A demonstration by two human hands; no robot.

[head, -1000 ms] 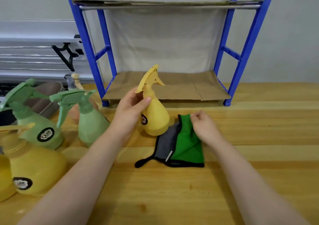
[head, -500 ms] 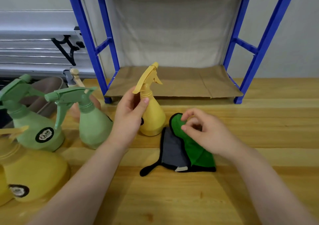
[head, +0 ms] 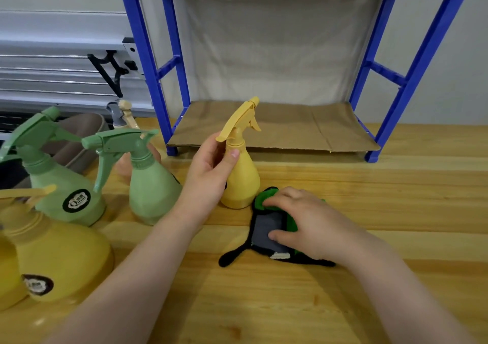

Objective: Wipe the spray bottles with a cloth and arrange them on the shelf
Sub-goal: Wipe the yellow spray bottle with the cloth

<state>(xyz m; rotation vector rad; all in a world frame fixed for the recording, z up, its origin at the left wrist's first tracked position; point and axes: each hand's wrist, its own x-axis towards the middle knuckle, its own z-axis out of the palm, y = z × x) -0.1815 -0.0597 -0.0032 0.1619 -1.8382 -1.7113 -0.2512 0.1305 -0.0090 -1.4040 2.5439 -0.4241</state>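
The left hand [head: 211, 169] grips the small yellow plastic spray bottle [head: 240, 180] by its neck, upright on the wooden table [head: 396, 211]. The right hand [head: 303, 227] pinches the green-and-grey cloth [head: 266, 230] just beside it. Two green spray bottles [head: 150, 185] stand nearby to the left.

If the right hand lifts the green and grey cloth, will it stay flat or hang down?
The cloth will probably droop: it already lies bunched under the right hand. It looks thin and light. Its black loop would likely dangle.
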